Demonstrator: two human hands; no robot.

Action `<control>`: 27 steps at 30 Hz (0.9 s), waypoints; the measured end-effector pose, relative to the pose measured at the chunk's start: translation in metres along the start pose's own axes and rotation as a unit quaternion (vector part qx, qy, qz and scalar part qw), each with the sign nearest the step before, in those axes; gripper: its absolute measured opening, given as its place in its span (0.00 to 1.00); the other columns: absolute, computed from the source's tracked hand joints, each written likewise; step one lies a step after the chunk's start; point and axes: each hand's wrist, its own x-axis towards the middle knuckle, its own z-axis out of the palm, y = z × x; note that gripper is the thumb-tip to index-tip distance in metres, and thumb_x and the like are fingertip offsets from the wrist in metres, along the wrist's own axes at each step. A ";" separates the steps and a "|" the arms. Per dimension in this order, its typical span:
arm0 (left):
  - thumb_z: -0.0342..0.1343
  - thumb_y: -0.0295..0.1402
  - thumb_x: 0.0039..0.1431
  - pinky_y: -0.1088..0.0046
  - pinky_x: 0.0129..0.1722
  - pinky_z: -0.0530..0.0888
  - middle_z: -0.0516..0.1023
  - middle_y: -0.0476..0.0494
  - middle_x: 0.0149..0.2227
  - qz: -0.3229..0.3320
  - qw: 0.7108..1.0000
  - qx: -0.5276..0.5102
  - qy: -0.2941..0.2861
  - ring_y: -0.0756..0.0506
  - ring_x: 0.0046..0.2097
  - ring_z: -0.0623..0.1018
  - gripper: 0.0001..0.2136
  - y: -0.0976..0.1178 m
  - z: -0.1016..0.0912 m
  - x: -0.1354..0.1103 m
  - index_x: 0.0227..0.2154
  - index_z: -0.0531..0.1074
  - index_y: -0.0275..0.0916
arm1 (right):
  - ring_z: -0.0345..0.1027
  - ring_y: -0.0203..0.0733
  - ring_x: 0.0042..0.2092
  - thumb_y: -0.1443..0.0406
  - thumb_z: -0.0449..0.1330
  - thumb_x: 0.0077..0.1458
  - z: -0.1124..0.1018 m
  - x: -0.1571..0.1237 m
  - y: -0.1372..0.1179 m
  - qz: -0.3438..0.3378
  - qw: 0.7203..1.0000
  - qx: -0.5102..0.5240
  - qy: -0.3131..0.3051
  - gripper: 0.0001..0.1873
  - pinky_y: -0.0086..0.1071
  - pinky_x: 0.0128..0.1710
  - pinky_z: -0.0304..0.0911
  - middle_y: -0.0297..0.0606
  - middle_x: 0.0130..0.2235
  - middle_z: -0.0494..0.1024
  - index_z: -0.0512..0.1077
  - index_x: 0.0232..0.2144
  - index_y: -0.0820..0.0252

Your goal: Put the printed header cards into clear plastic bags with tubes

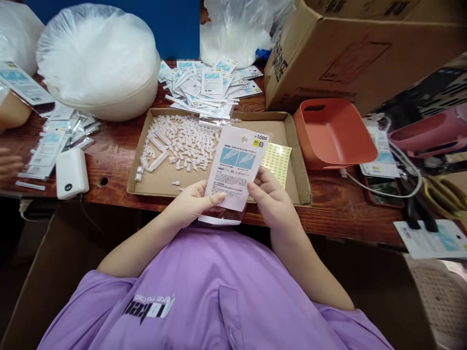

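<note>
Between my two hands is a clear plastic packet with a printed card [233, 170] inside, its text and two blue pictures facing up. My left hand [199, 201] pinches the lower left side, thumb on top. At the right edge, my right hand [272, 194] grips it with thumb in front and fingers behind. Below and behind the packet lies a shallow cardboard tray [226, 187] with many small white plastic nozzles [189, 143] and a few clear tubes [158, 141]. A sheet of yellow stickers [279, 160] rests in the tray, partly hidden by the packet and my right hand.
Finished-looking packets [211, 82] are heaped behind the tray. A bulging bag in a white tub [98, 63] stands left, above a white power bank [72, 172]. Right are an orange bin [333, 133], a large carton [357, 58] and scissors [419, 214]. Another person's hand [9, 163] shows at far left.
</note>
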 end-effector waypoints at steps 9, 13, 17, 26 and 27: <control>0.63 0.32 0.52 0.62 0.53 0.70 0.78 0.40 0.48 0.026 1.000 -0.013 0.003 0.41 0.50 0.77 0.17 -0.001 0.003 -0.003 0.46 0.72 0.37 | 0.73 0.37 0.42 0.60 0.65 0.51 -0.008 -0.006 0.004 0.022 0.999 0.033 0.029 0.12 0.35 0.44 0.72 0.31 0.39 0.79 0.71 0.39 0.52; 0.63 0.30 0.50 0.59 0.54 0.70 0.79 0.40 0.47 0.033 0.998 -0.049 0.013 0.40 0.49 0.77 0.16 -0.003 0.005 -0.003 0.44 0.73 0.36 | 0.73 0.36 0.37 0.55 0.63 0.52 -0.009 -0.006 0.012 0.028 0.999 0.034 0.032 0.12 0.33 0.38 0.73 0.31 0.36 0.78 0.71 0.38 0.51; 0.63 0.30 0.51 0.58 0.50 0.73 0.79 0.38 0.45 0.009 0.997 -0.081 0.008 0.39 0.47 0.79 0.16 -0.003 0.005 -0.006 0.43 0.73 0.35 | 0.71 0.42 0.46 0.50 0.59 0.53 -0.012 -0.010 0.014 -0.007 0.999 -0.037 -0.009 0.23 0.40 0.44 0.71 0.38 0.48 0.74 0.65 0.50 0.49; 0.58 0.29 0.55 0.60 0.50 0.74 0.77 0.42 0.49 0.022 0.988 -0.116 0.101 0.41 0.49 0.77 0.18 0.001 0.011 -0.005 0.50 0.68 0.39 | 0.56 0.54 0.61 0.58 0.58 0.55 0.003 -0.024 -0.005 -0.108 0.871 -0.471 -0.086 0.43 0.51 0.56 0.62 0.51 0.61 0.59 0.40 0.66 0.52; 0.58 0.30 0.55 0.60 0.50 0.74 0.77 0.42 0.49 0.019 0.986 -0.121 0.113 0.41 0.49 0.77 0.19 0.001 0.012 -0.004 0.50 0.68 0.39 | 0.56 0.55 0.61 0.58 0.58 0.55 0.004 -0.024 -0.004 -0.109 0.860 -0.490 -0.095 0.45 0.51 0.55 0.63 0.52 0.61 0.58 0.38 0.66 0.54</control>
